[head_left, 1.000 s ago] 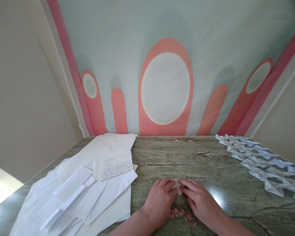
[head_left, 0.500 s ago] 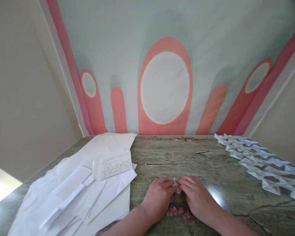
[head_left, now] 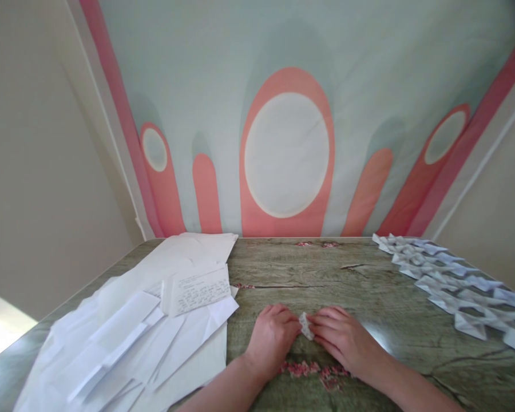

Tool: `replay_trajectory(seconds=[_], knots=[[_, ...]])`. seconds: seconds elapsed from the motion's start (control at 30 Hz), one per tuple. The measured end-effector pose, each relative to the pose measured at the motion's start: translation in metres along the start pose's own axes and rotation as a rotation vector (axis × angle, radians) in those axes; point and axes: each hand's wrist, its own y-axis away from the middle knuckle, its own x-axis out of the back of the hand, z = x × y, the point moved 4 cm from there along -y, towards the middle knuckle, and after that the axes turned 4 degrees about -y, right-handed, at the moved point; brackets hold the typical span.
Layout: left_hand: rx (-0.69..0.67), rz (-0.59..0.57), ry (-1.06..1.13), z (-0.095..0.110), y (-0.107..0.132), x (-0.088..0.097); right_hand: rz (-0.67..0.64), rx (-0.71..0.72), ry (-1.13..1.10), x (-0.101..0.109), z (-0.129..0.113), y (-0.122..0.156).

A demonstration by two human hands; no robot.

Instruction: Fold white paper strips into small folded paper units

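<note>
Between my two hands is a small folded piece of paper point(head_left: 306, 326), whitish with grey marks like writing. My left hand point(head_left: 274, 336) pinches it from the left, fingers curled and pressed together. From the other side my right hand point(head_left: 342, 337) grips its edge with the fingers held close. Both hands are low over the wood-patterned table point(head_left: 304, 274). Parts of the paper are covered by the fingertips, so its full shape cannot be made out.
On the left lies a spread pile of white paper sheets point(head_left: 189, 352), topped by a handwritten sheet point(head_left: 201, 289). Rows of folded paper pieces point(head_left: 450, 280) line the right side. A wall with a coral and pale green pattern point(head_left: 287, 226) rises behind the table.
The folded paper has turned and shows a wider, marked face. My right hand has shifted slightly, its fingers straighter along the paper; the left has moved a little left.
</note>
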Motion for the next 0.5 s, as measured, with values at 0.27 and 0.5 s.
replay_trajectory(seconds=[0.27,0.5], knots=[[-0.037,-0.028,-0.048,0.0047,-0.0006,0.0018,0.070,0.047,0.048,-0.0001,-0.0071,-0.0003],[0.022,-0.020,-0.003,0.0011,-0.0010,0.0005,0.111,0.028,0.055,-0.0084,-0.0013,0.0017]])
